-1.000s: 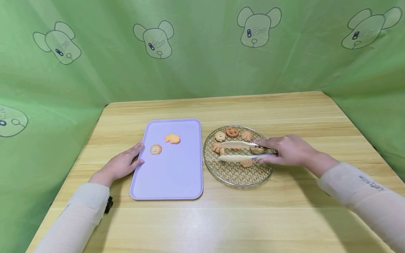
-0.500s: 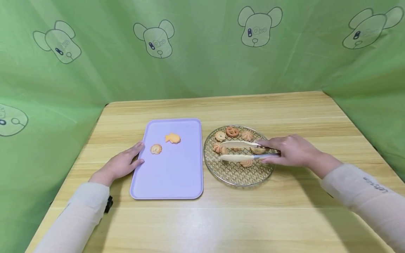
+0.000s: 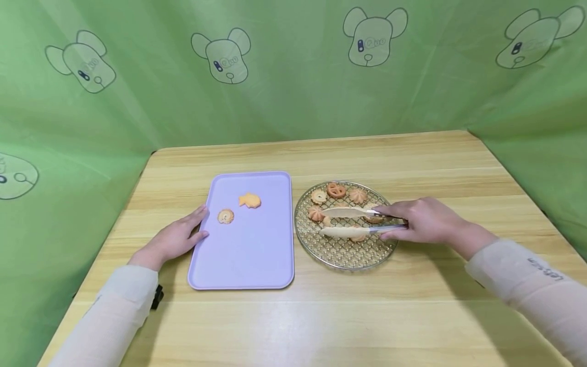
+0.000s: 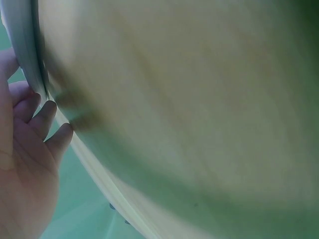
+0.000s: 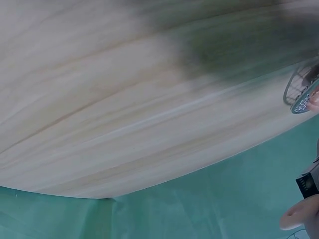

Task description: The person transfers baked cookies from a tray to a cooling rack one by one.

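Note:
Tongs with pale tips lie in the grip of my right hand, spread apart low over a round wire rack. Between their arms, near the tips, shows a small pale biscuit. A swirled pink biscuit sits just left of the tips. Along the rack's far side are a round biscuit, a pretzel-shaped biscuit and another swirled biscuit. Other biscuits are partly hidden under the tongs and fingers. My left hand touches the left edge of a lilac tray.
On the tray lie a fish-shaped biscuit and a round biscuit. Tray and rack stand side by side on a wooden table. A green curtain with bear-head drawings encloses the table's back and sides.
The right hand and tongs have shifted slightly to the right and nearer, covering more of the biscuit under the lower arm. The small pale biscuit has also moved slightly right. The left hand stays put.

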Demonstrator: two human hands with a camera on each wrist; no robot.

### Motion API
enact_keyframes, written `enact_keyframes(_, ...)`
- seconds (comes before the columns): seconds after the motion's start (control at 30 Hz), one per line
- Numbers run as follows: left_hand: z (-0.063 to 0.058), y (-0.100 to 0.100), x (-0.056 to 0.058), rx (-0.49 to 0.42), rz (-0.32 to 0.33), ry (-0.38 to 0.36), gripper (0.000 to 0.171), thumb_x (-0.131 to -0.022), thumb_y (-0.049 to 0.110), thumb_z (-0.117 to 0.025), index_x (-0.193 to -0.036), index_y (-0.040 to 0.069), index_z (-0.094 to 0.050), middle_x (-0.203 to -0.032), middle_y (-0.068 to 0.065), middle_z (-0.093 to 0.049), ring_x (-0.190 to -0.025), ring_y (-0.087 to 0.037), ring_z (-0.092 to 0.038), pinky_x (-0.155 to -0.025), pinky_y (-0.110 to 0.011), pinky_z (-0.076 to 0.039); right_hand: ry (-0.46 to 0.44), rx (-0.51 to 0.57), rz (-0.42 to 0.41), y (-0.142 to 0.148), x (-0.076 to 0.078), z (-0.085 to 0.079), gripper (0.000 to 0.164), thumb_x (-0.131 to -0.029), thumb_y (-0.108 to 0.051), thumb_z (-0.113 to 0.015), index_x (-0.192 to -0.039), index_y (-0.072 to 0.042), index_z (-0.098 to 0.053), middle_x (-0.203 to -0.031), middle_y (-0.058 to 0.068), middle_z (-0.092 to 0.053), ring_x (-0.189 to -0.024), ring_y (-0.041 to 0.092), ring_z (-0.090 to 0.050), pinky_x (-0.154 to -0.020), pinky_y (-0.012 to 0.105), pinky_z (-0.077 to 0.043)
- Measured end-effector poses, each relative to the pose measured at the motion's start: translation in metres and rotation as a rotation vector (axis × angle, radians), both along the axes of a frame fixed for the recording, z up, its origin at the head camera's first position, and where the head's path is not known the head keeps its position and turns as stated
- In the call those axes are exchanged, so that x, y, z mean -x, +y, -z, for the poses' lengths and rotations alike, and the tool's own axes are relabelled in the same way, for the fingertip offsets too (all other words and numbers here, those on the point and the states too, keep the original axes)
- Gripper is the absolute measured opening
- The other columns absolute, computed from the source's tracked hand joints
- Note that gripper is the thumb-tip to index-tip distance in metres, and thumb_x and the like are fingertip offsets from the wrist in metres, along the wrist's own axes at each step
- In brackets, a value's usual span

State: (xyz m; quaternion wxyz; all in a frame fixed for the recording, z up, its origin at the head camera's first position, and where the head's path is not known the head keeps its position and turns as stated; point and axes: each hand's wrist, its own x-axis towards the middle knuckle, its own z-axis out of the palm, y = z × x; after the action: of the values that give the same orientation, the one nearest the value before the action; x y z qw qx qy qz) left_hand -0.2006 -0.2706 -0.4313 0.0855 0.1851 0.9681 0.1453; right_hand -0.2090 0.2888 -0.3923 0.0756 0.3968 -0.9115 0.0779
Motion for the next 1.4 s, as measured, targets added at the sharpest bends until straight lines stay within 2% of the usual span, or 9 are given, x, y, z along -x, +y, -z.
enact_keyframes(0.33,-0.001,0.000,0.000,-0.001,-0.010,-0.020,0.064,-0.100,0.033,-0.048,-0.151,0.003,-0.023,-0.156,-0.015,-0.019,-0.137,-0.037,-0.026,-0.110,-0.051,-0.025,-0.011,-0.033,-0.005,-0.003,0.002,-0.001,0.063,-0.077,-0.049,-0.075,-0.124,-0.009,-0.064,-0.109,0.014,-0.068,-0.077,0.026,-0.070,-0.067,0.043,-0.057)
enact_keyframes(0.43,-0.001,0.000,0.000,0.001,-0.010,-0.024,0.063,-0.101,0.032,-0.048,-0.151,0.003,-0.023,-0.156,-0.014,-0.018,-0.138,-0.037,-0.025,-0.110,-0.051,-0.025,-0.008,-0.036,-0.016,-0.005,0.003,-0.002,0.062,-0.077,-0.048,-0.075,-0.124,-0.010,-0.064,-0.109,0.013,-0.069,-0.074,0.024,-0.069,-0.066,0.043,-0.057)
enact_keyframes(0.6,-0.001,0.000,0.000,0.004,-0.009,-0.024,0.063,-0.101,0.033,-0.048,-0.151,0.004,-0.022,-0.156,-0.014,-0.018,-0.138,-0.037,-0.025,-0.110,-0.050,-0.024,0.002,-0.042,-0.032,-0.009,0.003,-0.002,0.063,-0.078,-0.052,-0.073,-0.125,-0.011,-0.064,-0.106,0.011,-0.070,-0.062,0.012,-0.064,-0.060,0.038,-0.056)
enact_keyframes(0.83,-0.002,0.001,0.000,0.000,-0.009,-0.027,0.063,-0.101,0.032,-0.048,-0.151,0.003,-0.023,-0.156,-0.014,-0.018,-0.138,-0.036,-0.024,-0.111,-0.050,-0.024,0.005,-0.023,-0.032,-0.012,0.004,-0.001,0.066,-0.077,-0.054,-0.073,-0.126,-0.010,-0.063,-0.106,0.012,-0.070,-0.068,0.016,-0.066,-0.059,0.037,-0.055)
enact_keyframes(1.07,-0.003,0.001,0.000,0.008,-0.014,-0.033,0.063,-0.101,0.033,-0.047,-0.151,0.004,-0.023,-0.156,-0.014,-0.017,-0.138,-0.036,-0.024,-0.111,-0.050,-0.024,0.032,-0.005,-0.056,-0.017,0.008,0.001,0.073,-0.076,-0.055,-0.073,-0.130,-0.008,-0.059,-0.106,0.015,-0.069,-0.064,0.016,-0.066,-0.056,0.036,-0.055)
enact_keyframes(1.27,-0.003,0.001,0.000,0.004,-0.017,-0.038,0.063,-0.101,0.033,-0.047,-0.151,0.004,-0.022,-0.156,-0.014,-0.017,-0.138,-0.036,-0.024,-0.111,-0.050,-0.024,0.018,-0.033,-0.027,-0.029,0.009,-0.002,0.080,-0.076,-0.059,-0.070,-0.134,-0.007,-0.055,-0.105,0.014,-0.068,-0.057,0.012,-0.059,-0.048,0.029,-0.048)
enact_keyframes(1.4,-0.002,0.001,0.000,0.004,-0.016,-0.037,0.063,-0.101,0.032,-0.047,-0.151,0.004,-0.023,-0.156,-0.013,-0.017,-0.138,-0.036,-0.024,-0.111,-0.050,-0.024,0.002,-0.056,-0.013,-0.037,0.009,-0.004,0.081,-0.076,-0.060,-0.069,-0.136,-0.007,-0.052,-0.109,0.016,-0.067,-0.062,0.018,-0.063,-0.049,0.030,-0.050)
